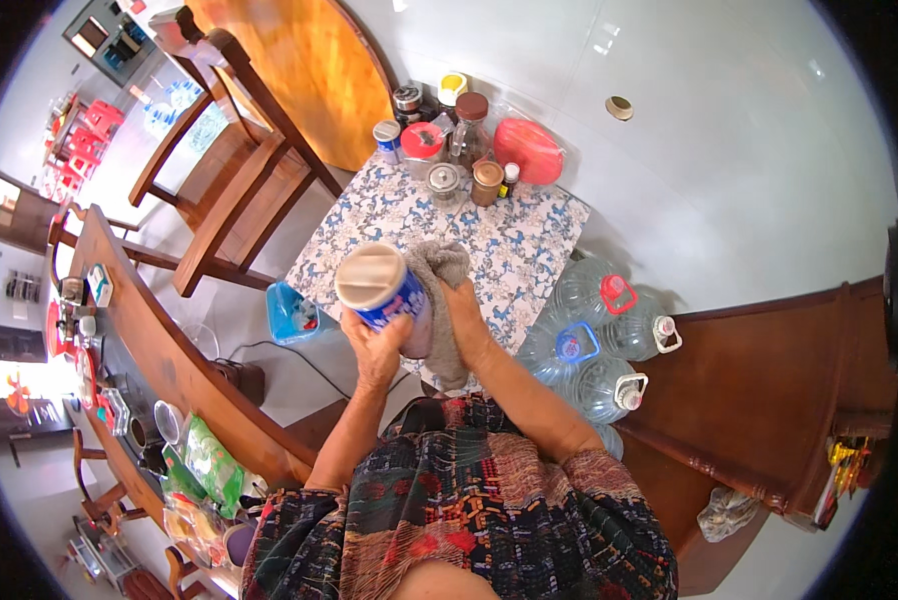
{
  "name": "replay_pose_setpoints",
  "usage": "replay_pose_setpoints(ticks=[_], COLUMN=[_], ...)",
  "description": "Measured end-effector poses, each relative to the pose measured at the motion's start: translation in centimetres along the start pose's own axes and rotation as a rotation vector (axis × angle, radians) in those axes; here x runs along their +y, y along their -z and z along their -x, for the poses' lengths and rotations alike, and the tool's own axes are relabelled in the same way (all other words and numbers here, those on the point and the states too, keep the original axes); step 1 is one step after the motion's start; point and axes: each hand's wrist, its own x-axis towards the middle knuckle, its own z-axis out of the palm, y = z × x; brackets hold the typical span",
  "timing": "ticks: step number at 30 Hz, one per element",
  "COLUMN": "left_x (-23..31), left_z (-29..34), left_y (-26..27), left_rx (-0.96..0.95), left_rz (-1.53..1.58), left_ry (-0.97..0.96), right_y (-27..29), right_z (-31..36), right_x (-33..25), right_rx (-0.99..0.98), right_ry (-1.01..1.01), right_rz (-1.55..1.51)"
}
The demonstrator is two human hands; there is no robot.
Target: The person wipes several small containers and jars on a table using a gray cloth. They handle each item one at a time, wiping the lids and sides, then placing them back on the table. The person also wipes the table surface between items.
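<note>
A blue and white canister (401,302) with a cream lid is held upright in front of me, above the near part of a small table. My left hand (374,345) grips it low on its left side, thumb across the front. Against its right side lies a grey-brown cloth (447,300), bunched up and hanging down. My right hand (464,320) is closed on the cloth and presses it to the canister; its fingers are partly hidden by the folds.
The small table (344,225) has a flowered cover; jars (469,130) and a red-lidded tub (423,142) crowd its far end. Large water bottles (584,350) stand at its right, a blue bin (294,312) at its left. A wooden chair (224,165) is beyond.
</note>
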Motion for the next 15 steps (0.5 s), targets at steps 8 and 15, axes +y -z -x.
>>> replay_pose_setpoints(ticks=[8, 15], left_x=[1.2, 1.1], left_z=[-0.3, -1.7], left_y=[0.7, 0.4], left_rx=[-0.023, 0.180], left_rz=[0.062, 0.155], left_ry=[-0.003, 0.074], right_y=[-3.0, -4.7], right_z=[0.7, 3.5], right_x=[-5.3, -4.8], right_rx=[-0.169, -0.154], right_ry=[0.083, 0.955], right_rz=[0.124, 0.701])
